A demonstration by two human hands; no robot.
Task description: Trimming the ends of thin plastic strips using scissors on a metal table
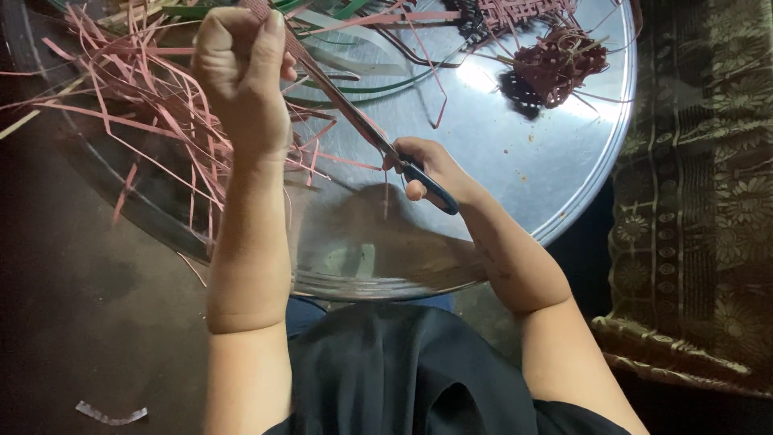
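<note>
My left hand [241, 76] is raised and closed around a pink woven strip piece [259, 8] near the top of the view. My right hand [431, 169] grips blue-handled scissors [378, 133], whose blades run up and left along that piece toward my left hand. Both hands hover over a large round metal tray [515, 161]. Loose pink strips [153, 105] lie heaped on the tray's left side. A small dark red woven piece [560, 64] sits at the tray's upper right.
Green strips [354, 84] lie among the pink ones near the top. A pink woven mat piece [515, 12] lies at the top edge. A patterned brown cloth [700, 201] lies to the right. A pale scrap [111, 415] rests on the dark floor, lower left.
</note>
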